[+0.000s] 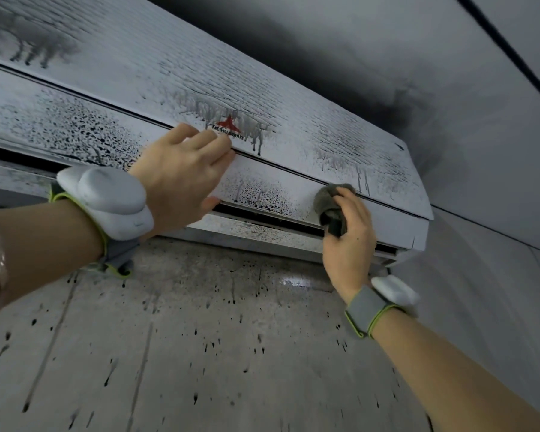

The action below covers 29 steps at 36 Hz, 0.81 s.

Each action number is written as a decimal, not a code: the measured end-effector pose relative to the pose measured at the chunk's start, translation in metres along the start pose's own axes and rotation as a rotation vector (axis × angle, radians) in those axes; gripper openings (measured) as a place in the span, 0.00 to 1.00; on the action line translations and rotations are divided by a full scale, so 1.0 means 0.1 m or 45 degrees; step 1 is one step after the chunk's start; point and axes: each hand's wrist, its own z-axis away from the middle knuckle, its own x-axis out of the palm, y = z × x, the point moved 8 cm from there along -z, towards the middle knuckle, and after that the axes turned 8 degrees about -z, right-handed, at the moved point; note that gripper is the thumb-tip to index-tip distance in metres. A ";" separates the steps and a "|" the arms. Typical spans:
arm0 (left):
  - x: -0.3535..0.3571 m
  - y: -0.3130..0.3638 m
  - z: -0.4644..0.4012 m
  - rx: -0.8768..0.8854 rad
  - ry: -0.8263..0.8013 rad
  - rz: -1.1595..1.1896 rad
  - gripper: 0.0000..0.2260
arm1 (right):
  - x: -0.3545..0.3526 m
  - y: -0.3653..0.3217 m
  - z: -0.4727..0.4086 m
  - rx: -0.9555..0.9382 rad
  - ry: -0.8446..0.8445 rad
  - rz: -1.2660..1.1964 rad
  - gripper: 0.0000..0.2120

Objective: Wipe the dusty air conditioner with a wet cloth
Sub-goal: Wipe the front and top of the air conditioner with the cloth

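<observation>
One wall-mounted air conditioner (293,98), white and speckled with black grime, fills the upper view. Two hands reach up to it. The left hand (181,179) lies open and flat on the front panel beside one red logo (228,124). The right hand (351,241) grips one bunched grey cloth (331,204), pressed against the panel's lower edge. Each wrist wears one white band device.

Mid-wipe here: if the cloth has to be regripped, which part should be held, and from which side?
Probably the lower bunched end of the cloth, taken from below as the right hand does. Its upper wad lies against the air conditioner, so gripping low leaves that face free to wipe.
</observation>
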 end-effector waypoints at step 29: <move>0.00 0.01 0.00 -0.068 -0.018 -0.061 0.24 | 0.13 -0.19 0.41 -0.105 -0.080 0.036 0.26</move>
